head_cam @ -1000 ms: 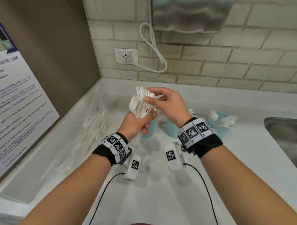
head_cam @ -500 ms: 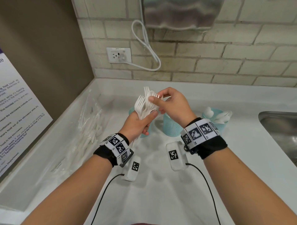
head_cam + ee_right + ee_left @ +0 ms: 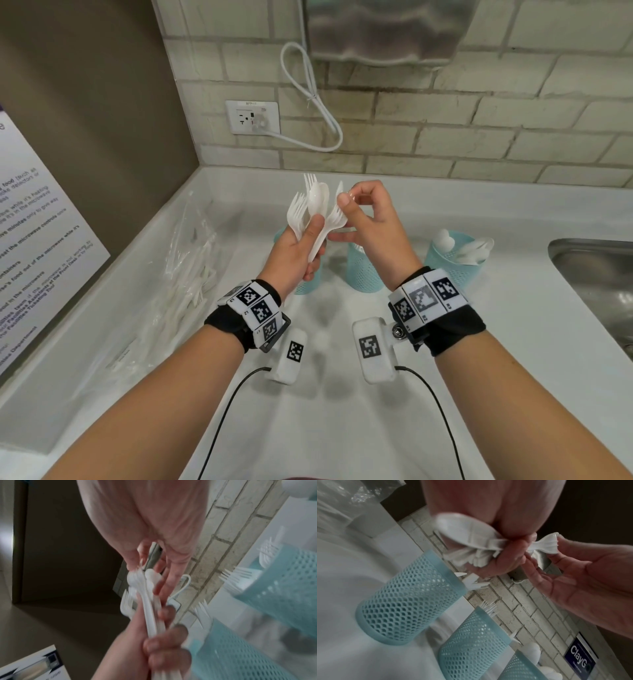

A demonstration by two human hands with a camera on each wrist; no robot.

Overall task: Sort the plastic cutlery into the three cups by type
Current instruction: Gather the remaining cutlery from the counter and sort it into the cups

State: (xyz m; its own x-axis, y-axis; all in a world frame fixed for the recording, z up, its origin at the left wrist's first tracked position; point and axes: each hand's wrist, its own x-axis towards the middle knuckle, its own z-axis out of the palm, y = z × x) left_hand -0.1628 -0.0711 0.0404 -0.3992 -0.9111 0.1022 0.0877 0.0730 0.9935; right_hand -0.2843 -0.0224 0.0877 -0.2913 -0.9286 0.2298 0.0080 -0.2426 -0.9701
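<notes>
Nearest, the left hand (image 3: 294,253) is raised above the white counter (image 3: 342,428), its fingers and thumb curled tight around the handles of a bunch of white plastic cutlery (image 3: 313,212): several forks and 1 spoon, heads fanned upward. Just right of it, the right hand (image 3: 371,226) pinches the head of 1 fork (image 3: 337,209) from that bunch between thumb and forefinger, its other fingers loosely curled.

Behind and below the hands, 3 teal mesh cups stand in a row on the counter. The left cup (image 3: 409,601) shows what look like knife tips at its rim, the middle cup (image 3: 363,270) holds forks, and the right cup (image 3: 452,263) holds spoons.

At the far left, a clear plastic bag (image 3: 185,274) holding more white cutlery lies against the counter's edge.
</notes>
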